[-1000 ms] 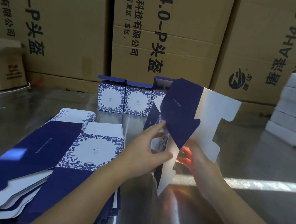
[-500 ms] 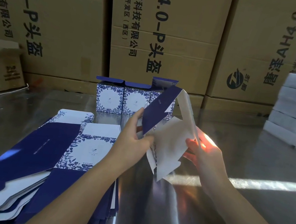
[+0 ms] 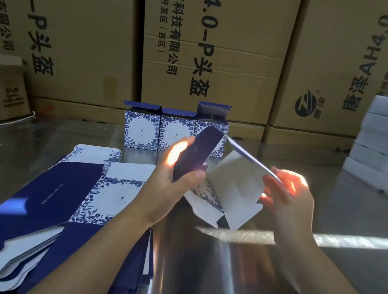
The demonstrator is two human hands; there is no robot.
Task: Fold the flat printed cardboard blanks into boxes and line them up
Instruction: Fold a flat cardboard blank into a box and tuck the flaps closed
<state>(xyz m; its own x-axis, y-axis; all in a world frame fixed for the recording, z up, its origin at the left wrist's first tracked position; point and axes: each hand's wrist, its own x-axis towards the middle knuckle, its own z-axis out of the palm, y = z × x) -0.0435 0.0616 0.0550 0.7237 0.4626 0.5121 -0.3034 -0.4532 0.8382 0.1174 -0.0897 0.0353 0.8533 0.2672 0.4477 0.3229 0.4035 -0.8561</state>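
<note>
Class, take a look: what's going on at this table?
A person is folding one printed blank over a metal table. The left hand grips its dark-blue panel; the right hand pinches the opposite edge, so it is partly opened. Three folded boxes stand in a row at the back, and a stack of flat blanks lies on the left.

I read "H4.0-P头盔", "通信科技有限公司" on middle carton [image 3: 216, 48] | carton to its left [image 3: 62, 24]: "4.0-P头盔" | carton to its right [image 3: 342, 56]: inverted "AH4.0"
</note>
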